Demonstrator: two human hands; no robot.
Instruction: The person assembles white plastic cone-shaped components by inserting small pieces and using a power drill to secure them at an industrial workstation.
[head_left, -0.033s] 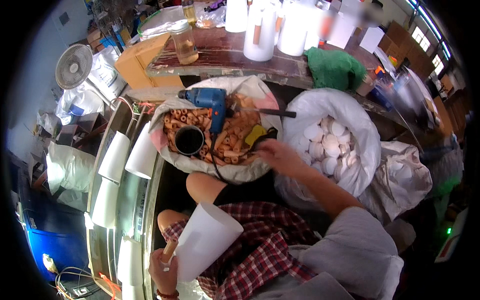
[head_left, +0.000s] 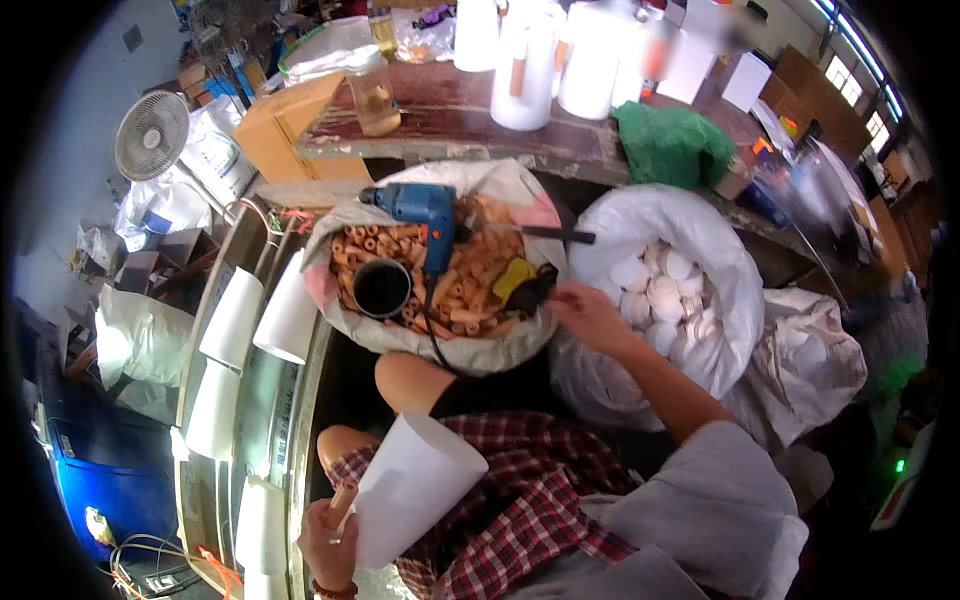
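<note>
In my left hand [head_left: 328, 545], at the lower left, is a tan tubular handle [head_left: 340, 505] on the side of a white cylinder [head_left: 425, 485]. The cylinder lies tilted over my lap, its flat end facing up and right. My right hand [head_left: 592, 315] is at the right rim of a white sack [head_left: 470, 352] full of tan tubular pieces [head_left: 470, 290]. Its fingers are drawn together beside a dark object [head_left: 532, 290] and a yellow piece [head_left: 513, 278]; what they hold is too small and blurred to make out.
A blue drill [head_left: 425, 205] and a dark round cup [head_left: 382, 288] rest on the tan pieces. A plastic bag [head_left: 725, 250] of white discs stands right of the sack. White cylinders [head_left: 232, 315] line a rack at left. A table [head_left: 440, 105] with a jar [head_left: 373, 100] is beyond.
My right hand has moved a little right, away from over the tan pieces to the sack's rim, uncovering more of the dark object. My left hand and the cylinder stay put.
</note>
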